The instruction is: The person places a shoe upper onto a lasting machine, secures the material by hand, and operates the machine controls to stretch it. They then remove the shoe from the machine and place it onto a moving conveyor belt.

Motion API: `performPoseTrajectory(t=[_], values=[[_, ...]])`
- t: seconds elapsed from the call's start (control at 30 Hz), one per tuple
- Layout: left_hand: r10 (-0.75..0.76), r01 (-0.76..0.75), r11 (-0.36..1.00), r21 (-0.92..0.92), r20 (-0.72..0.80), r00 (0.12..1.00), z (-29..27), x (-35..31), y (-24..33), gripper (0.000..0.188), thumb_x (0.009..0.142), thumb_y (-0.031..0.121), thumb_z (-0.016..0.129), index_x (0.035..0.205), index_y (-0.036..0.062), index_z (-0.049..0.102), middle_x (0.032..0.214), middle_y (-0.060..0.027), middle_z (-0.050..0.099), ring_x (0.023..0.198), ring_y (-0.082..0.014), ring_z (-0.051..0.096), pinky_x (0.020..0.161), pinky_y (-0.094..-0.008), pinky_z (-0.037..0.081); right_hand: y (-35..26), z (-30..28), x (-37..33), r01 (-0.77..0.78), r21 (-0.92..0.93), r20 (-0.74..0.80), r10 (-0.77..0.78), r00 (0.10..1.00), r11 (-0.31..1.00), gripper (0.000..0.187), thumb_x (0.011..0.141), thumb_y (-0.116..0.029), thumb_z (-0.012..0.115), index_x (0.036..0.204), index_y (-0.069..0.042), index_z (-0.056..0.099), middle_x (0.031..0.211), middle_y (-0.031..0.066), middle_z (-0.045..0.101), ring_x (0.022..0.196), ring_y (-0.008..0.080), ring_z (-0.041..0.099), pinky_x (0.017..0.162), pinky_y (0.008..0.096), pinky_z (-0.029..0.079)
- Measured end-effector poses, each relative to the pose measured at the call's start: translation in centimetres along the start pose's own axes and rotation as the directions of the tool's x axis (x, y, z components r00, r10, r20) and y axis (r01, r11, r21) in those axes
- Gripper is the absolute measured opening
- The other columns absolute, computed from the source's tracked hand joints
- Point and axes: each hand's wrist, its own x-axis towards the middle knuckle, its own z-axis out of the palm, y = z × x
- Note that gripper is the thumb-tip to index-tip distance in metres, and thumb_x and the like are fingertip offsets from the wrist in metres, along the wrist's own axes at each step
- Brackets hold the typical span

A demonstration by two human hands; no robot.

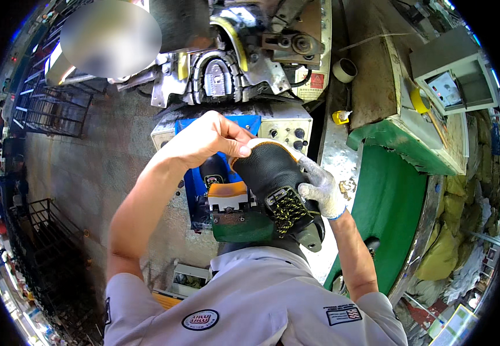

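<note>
A black leather shoe upper (267,167) is held up in front of me, its toe end pointing away. Orange stitching runs along its pale toe edge, and black-and-yellow laces (289,214) hang toward me. A grey last end (310,237) sticks out at its near side. My bare left hand (212,137) is closed, thumb and fingers pinching the toe edge. On the right side, my right hand (322,187), in a white glove, grips the upper; some of its fingers are hidden behind it. Below and left sits an orange-topped block (227,190), beside another dark laced shoe piece (212,170).
Ahead stands a machine with a U-shaped metal clamp (217,78) above a control panel (287,131) with knobs. Blue sheeting (185,196) hangs at its front. A green-lined conveyor (385,207) and a bench (400,124) are to the right; black racks (51,109) stand left.
</note>
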Motion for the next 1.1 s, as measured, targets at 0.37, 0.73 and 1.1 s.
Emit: performPoseTrajectory(t=[0.37, 0.73, 1.1], values=[[-0.132, 0.128, 0.914, 0.386, -0.016, 0.991, -4.0, -0.5, 1.6, 0.024, 0.082, 0.021, 0.083, 0.083, -0.0021, 0.074, 0.073, -0.0091, 0.072, 0.067, -0.0136, 0.069, 0.061, -0.028, 0.055, -0.3, 2.6, 2.3, -0.086, 0.108, 0.032, 0.083, 0.996, 0.99, 0.091, 0.078, -0.026, 0.084, 0.15, 0.01, 0.04, 0.151, 0.0159, 0.049, 0.138, 0.0235, 0.047, 0.118, 0.0363, 0.035], [-0.343, 0.336, 0.939, 0.069, 0.185, 0.921, -4.5, -1.3, -1.5, 0.014, 0.088, 0.017, 0.078, 0.092, 0.0037, 0.078, 0.078, -0.0018, 0.074, 0.066, -0.0063, 0.062, 0.053, -0.0226, 0.044, 0.5, 2.0, 2.1, -0.102, 0.101, 0.12, 0.09, 0.989, 0.99, 0.087, 0.081, -0.025, 0.084, 0.15, 0.007, 0.042, 0.151, 0.0169, 0.05, 0.142, 0.0253, 0.044, 0.119, 0.0382, 0.033], [-0.228, 0.268, 0.951, -0.155, 0.235, 0.945, -1.7, -3.9, -3.0, 0.011, 0.078, 0.006, 0.083, 0.084, -0.0002, 0.076, 0.074, -0.0065, 0.072, 0.062, -0.0113, 0.064, 0.055, -0.0258, 0.049, 0.0, 1.9, 1.4, -0.253, 0.106, 0.214, 0.227, 0.95, 0.962, 0.096, 0.077, -0.036, 0.085, 0.149, 0.009, 0.041, 0.145, 0.0152, 0.055, 0.13, 0.0238, 0.055, 0.11, 0.0359, 0.045]])
